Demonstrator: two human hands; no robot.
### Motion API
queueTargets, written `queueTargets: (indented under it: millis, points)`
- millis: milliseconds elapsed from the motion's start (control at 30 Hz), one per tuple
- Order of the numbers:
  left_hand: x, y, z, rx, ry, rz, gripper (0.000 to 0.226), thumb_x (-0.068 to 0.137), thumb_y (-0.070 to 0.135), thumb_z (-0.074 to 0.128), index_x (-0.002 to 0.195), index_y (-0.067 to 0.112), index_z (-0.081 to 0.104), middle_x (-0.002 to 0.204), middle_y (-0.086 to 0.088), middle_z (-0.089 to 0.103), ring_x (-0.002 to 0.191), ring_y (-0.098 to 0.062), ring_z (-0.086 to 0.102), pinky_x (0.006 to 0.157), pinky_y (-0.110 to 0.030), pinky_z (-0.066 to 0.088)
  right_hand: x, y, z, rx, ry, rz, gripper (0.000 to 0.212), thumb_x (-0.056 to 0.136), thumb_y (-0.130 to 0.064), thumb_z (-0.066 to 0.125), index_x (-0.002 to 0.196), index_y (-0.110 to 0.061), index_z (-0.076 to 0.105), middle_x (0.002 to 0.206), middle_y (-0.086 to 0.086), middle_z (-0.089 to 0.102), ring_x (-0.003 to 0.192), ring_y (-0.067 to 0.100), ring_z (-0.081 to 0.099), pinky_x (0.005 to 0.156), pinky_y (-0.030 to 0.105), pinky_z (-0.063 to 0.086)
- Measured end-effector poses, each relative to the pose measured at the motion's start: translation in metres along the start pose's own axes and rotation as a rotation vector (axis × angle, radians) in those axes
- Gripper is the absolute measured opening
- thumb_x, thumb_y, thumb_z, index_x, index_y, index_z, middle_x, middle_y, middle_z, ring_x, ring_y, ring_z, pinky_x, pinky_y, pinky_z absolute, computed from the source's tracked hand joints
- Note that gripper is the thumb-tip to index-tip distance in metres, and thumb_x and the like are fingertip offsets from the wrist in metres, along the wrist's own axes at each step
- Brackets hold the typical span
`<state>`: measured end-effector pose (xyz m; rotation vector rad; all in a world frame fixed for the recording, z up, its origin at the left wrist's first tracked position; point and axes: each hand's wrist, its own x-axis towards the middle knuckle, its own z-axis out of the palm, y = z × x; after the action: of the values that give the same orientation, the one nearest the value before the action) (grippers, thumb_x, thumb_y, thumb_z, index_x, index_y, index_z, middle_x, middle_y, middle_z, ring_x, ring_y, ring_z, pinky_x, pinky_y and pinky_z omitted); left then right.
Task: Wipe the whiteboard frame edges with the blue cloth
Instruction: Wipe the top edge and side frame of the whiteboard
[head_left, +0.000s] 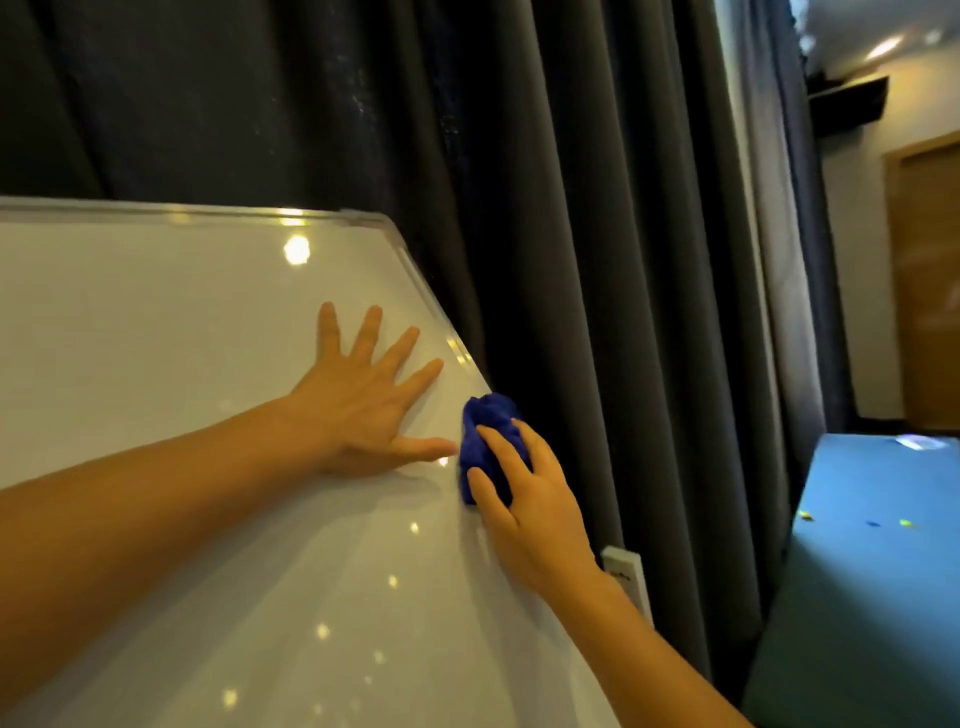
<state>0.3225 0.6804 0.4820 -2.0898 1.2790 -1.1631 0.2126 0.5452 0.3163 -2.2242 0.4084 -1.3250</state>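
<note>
The whiteboard (182, 322) fills the left and lower part of the view, with its silver frame (421, 280) running along the top and down the right edge. My left hand (363, 400) lies flat on the board surface, fingers spread, holding nothing. My right hand (530, 499) presses a bunched blue cloth (485, 436) against the right frame edge, about halfway down the visible side. The fingers wrap over the cloth, and the frame under it is hidden.
Dark grey curtains (571, 208) hang close behind the board's right edge. A white bracket (626, 574) juts out from the frame below my right wrist. A blue table (872, 571) with small bits on it stands at the right, and a wooden door (930, 286) lies beyond.
</note>
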Motion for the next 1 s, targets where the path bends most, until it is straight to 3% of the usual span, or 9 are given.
queueTargets:
  millis: [133, 300, 500, 600, 667, 733, 867, 933, 1000]
  points:
    - [-0.011, 0.053, 0.005, -0.010, -0.018, 0.158, 0.104, 0.057, 0.092, -0.017, 0.147, 0.041, -0.011, 0.162, -0.006, -0.008, 0.144, -0.043, -0.015, 0.101, -0.076, -0.010, -0.098, 0.029, 0.004, 0.002, 0.043, 0.193, 0.061, 0.086, -0.075, 0.026, 0.143, -0.060, 0.009, 0.159, -0.024, 0.002, 0.147, 0.011, 0.009, 0.114, 0.038, 0.022]
    - [-0.038, 0.146, 0.026, -0.007, -0.009, 0.365, 0.098, 0.063, 0.091, -0.008, 0.148, 0.042, -0.006, 0.162, -0.007, -0.006, 0.144, -0.045, -0.012, 0.098, -0.078, -0.014, -0.199, 0.068, 0.015, 0.019, 0.088, 0.456, 0.059, 0.084, -0.078, 0.025, 0.138, -0.069, 0.001, 0.152, -0.035, -0.005, 0.145, 0.007, 0.008, 0.114, 0.034, 0.021]
    - [-0.080, 0.228, 0.038, -0.026, -0.061, 0.516, 0.097, 0.066, 0.091, 0.003, 0.149, 0.039, 0.000, 0.161, -0.016, -0.009, 0.142, -0.048, -0.018, 0.100, -0.076, -0.015, -0.329, 0.146, 0.026, 0.016, 0.179, 1.056, 0.063, 0.093, -0.063, 0.038, 0.149, -0.049, 0.011, 0.165, -0.001, 0.007, 0.149, 0.025, 0.010, 0.118, 0.047, 0.018]
    - [-0.098, 0.254, 0.039, -0.030, -0.072, 0.569, 0.095, 0.070, 0.088, 0.008, 0.150, 0.037, 0.003, 0.161, -0.014, -0.006, 0.141, -0.050, -0.017, 0.100, -0.076, -0.014, -0.337, 0.159, 0.026, 0.052, 0.208, 1.234, 0.063, 0.094, -0.062, 0.037, 0.151, -0.044, 0.017, 0.164, 0.007, 0.009, 0.147, 0.033, 0.012, 0.118, 0.054, 0.017]
    - [-0.108, 0.269, 0.040, -0.025, -0.105, 0.608, 0.092, 0.072, 0.087, 0.011, 0.150, 0.037, 0.003, 0.161, -0.013, -0.006, 0.141, -0.051, -0.017, 0.100, -0.076, -0.014, -0.315, 0.156, 0.028, 0.099, 0.228, 1.234, 0.059, 0.097, -0.057, 0.037, 0.151, -0.043, 0.018, 0.164, 0.008, 0.007, 0.148, 0.035, 0.005, 0.118, 0.055, 0.012]
    - [-0.118, 0.284, 0.044, -0.017, -0.142, 0.634, 0.092, 0.074, 0.086, 0.013, 0.150, 0.036, 0.002, 0.161, -0.013, -0.007, 0.140, -0.051, -0.018, 0.100, -0.076, -0.015, -0.283, 0.144, 0.035, 0.153, 0.217, 1.068, 0.052, 0.097, -0.057, 0.038, 0.145, -0.055, 0.019, 0.164, 0.003, 0.007, 0.149, 0.030, 0.000, 0.117, 0.051, 0.009]
    - [-0.124, 0.297, 0.055, -0.073, -0.089, 0.621, 0.095, 0.076, 0.083, 0.015, 0.151, 0.026, 0.000, 0.161, -0.016, -0.006, 0.141, -0.051, -0.016, 0.102, -0.075, -0.015, -0.253, 0.132, 0.042, 0.220, 0.271, 0.698, 0.051, 0.077, -0.086, 0.028, 0.127, -0.078, 0.022, 0.154, -0.026, 0.011, 0.144, 0.012, 0.011, 0.115, 0.042, 0.020]
    - [-0.121, 0.295, 0.060, -0.024, -0.090, 0.635, 0.098, 0.074, 0.085, 0.013, 0.151, 0.027, -0.001, 0.160, -0.017, -0.008, 0.140, -0.052, -0.016, 0.102, -0.075, -0.014, -0.278, 0.149, 0.039, 0.093, 0.238, 0.705, 0.054, 0.086, -0.076, 0.031, 0.138, -0.067, 0.020, 0.156, -0.022, 0.011, 0.140, 0.009, 0.018, 0.111, 0.035, 0.022]
    - [-0.114, 0.293, 0.068, 0.015, -0.118, 0.626, 0.099, 0.072, 0.087, 0.014, 0.151, 0.030, -0.001, 0.160, -0.017, -0.010, 0.139, -0.053, -0.018, 0.101, -0.076, -0.015, -0.318, 0.181, 0.041, 0.051, 0.275, 0.930, 0.051, 0.095, -0.058, 0.040, 0.144, -0.050, 0.026, 0.161, -0.003, 0.014, 0.141, 0.021, 0.026, 0.114, 0.042, 0.028]
